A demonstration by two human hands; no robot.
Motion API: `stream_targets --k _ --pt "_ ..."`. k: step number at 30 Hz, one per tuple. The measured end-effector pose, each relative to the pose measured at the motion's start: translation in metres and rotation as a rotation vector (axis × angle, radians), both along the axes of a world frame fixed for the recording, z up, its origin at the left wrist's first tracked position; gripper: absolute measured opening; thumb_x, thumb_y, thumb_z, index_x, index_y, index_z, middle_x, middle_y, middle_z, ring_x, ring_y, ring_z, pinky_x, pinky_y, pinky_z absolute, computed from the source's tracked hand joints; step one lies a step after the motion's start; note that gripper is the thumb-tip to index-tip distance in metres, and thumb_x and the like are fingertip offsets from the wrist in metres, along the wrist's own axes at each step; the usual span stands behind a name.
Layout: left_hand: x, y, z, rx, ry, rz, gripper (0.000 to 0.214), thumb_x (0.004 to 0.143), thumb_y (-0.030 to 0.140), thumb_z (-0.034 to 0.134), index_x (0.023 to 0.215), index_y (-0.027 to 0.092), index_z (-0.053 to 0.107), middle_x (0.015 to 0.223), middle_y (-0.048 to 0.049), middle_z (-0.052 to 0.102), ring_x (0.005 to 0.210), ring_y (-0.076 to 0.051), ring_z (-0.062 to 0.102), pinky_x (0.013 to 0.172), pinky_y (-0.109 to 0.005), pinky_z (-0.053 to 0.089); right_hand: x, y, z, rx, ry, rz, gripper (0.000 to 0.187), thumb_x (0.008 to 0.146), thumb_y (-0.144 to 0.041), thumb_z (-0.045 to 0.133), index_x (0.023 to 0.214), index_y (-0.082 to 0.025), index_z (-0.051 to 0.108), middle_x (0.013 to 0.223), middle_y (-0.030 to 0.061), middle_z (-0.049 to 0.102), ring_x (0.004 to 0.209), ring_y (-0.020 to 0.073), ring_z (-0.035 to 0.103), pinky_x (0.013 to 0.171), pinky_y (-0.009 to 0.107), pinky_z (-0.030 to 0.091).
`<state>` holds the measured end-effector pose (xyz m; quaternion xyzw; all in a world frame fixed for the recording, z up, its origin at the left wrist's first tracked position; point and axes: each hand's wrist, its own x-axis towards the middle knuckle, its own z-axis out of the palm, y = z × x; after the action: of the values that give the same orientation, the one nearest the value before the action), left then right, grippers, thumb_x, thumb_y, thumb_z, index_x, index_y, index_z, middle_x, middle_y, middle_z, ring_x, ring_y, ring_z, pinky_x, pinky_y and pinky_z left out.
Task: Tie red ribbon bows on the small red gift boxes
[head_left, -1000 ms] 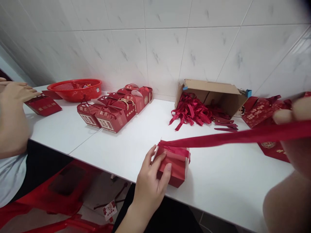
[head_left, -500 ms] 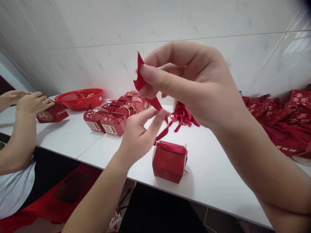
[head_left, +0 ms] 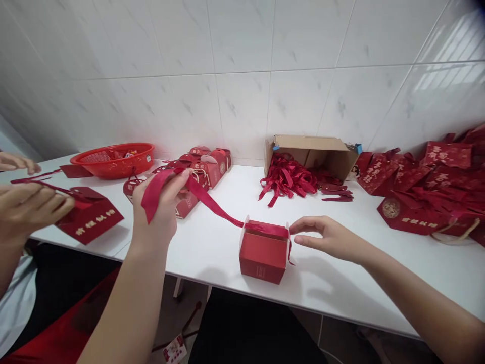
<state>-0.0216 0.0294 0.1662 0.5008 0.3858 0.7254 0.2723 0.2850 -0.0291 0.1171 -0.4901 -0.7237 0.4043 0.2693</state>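
A small red gift box (head_left: 262, 255) stands on the white table in front of me, its end flaps upright. Through its top runs a dark red ribbon (head_left: 215, 207), one end stretched up to the left, the other hanging short at the right flap. My left hand (head_left: 161, 205) is raised left of the box, its fingers closed on the long ribbon end, which droops over the hand. At the box's right flap is my right hand (head_left: 322, 235), thumb and fingers apart; its fingertips reach the flap, and whether they touch it I cannot tell.
Behind the box lies an open cardboard carton (head_left: 314, 143) spilling red ribbons (head_left: 290, 177). Finished-looking red boxes (head_left: 215, 169) and a red plastic basket (head_left: 113, 164) stand left; more red boxes (head_left: 413, 174) are heaped right. A co-worker's hands (head_left: 34, 207) hold another red box (head_left: 91, 217).
My left hand has pulled the ribbon out to the left. My right hand has let go of the ribbon end and come down to the box's right side. The view has turned right.
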Motion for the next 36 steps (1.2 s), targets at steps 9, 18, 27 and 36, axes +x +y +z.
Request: stream_targets --k 9,18,27,36 --pt "0.005 -0.004 -0.025 -0.115 -0.142 -0.049 0.017 0.065 0.028 0.075 0.067 0.017 0.062 0.064 0.0036 0.064 0.056 -0.011 0.06 0.049 -0.023 0.041 0.004 -0.005 -0.02 -0.213 0.509 0.004 0.023 0.08 -0.036 0.065 0.069 -0.017 0.056 0.072 0.0027 0.062 0.069 0.0133 0.055 0.066 0.027 0.042" --pt "0.016 -0.009 -0.047 -0.256 -0.045 -0.113 0.016 0.073 0.03 0.069 0.063 0.02 0.062 0.059 0.0024 0.061 0.056 -0.013 0.056 0.046 -0.024 0.039 0.026 -0.006 -0.008 -0.279 0.805 -0.144 0.019 0.074 -0.022 0.071 0.083 -0.022 0.054 0.052 -0.007 0.048 0.047 0.0058 0.042 0.048 0.02 0.031" --pt "0.029 -0.021 -0.05 -0.198 -0.007 -0.089 0.014 0.072 0.033 0.07 0.069 0.02 0.066 0.069 -0.0016 0.067 0.066 -0.02 0.064 0.052 -0.03 0.046 0.037 -0.009 -0.004 -0.176 0.979 -0.224 0.02 0.055 -0.024 0.078 0.069 -0.023 0.063 0.058 -0.0019 0.058 0.054 0.015 0.058 0.055 0.03 0.046" --pt "0.035 -0.023 -0.03 -0.128 -0.075 -0.192 0.008 0.073 0.029 0.071 0.074 0.021 0.07 0.079 -0.003 0.072 0.079 -0.019 0.064 0.054 -0.027 0.047 0.023 -0.003 -0.011 0.09 0.891 -0.273 0.016 0.063 -0.025 0.079 0.069 -0.023 0.065 0.061 -0.0016 0.063 0.043 0.0106 0.053 0.043 0.025 0.039"
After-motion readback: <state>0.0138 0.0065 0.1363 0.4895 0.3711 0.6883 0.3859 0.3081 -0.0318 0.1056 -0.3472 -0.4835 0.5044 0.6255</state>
